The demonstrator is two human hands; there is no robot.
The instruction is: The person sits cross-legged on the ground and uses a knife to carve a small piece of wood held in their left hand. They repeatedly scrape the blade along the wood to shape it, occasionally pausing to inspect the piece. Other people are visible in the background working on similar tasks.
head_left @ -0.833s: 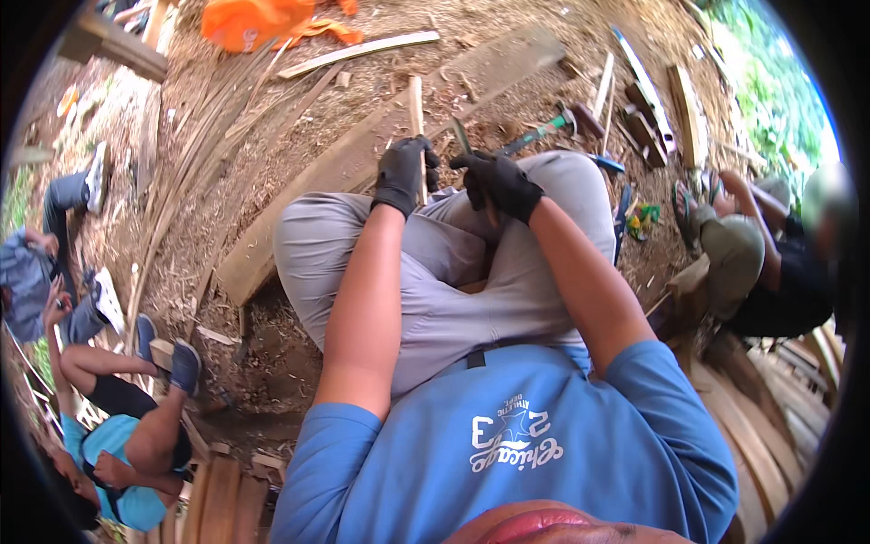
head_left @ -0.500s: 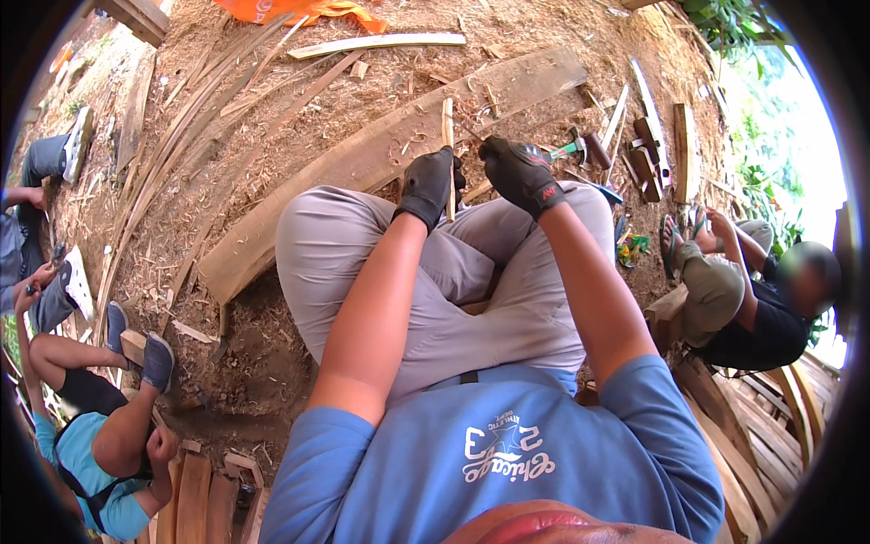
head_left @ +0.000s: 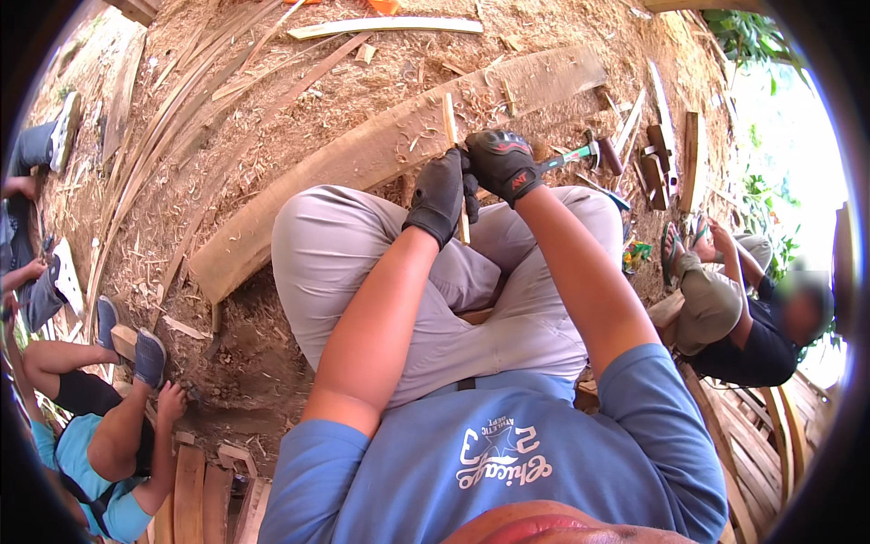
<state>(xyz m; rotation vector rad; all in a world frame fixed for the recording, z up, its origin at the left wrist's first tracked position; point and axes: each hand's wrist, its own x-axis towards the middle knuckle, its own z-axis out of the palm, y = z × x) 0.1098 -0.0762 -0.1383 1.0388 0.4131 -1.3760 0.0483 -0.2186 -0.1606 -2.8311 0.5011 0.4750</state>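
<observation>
My left hand (head_left: 437,195), in a dark work glove, is closed around a thin pale wooden strip (head_left: 450,118) that stands roughly upright above my crossed legs. Pressed close beside it is my right hand (head_left: 501,163), gloved too, its fingers curled at the strip. Whatever the right fingers grip is hidden by the glove. Beyond both hands lies a long curved plank (head_left: 362,168) strewn with shavings. A hammer with a green handle (head_left: 566,158) rests on the ground just right of my right hand.
Wooden hand planes (head_left: 654,172) lie at the right. One person (head_left: 739,317) sits at the right, another in a turquoise shirt (head_left: 95,435) at lower left, with a third person's legs (head_left: 45,150) at far left. Long thin strips (head_left: 159,136) cross the shavings-covered ground.
My right hand has moved left against the strip and my left hand. The thin dark piece that stuck out of the right hand no longer shows. The whole view has shifted slightly.
</observation>
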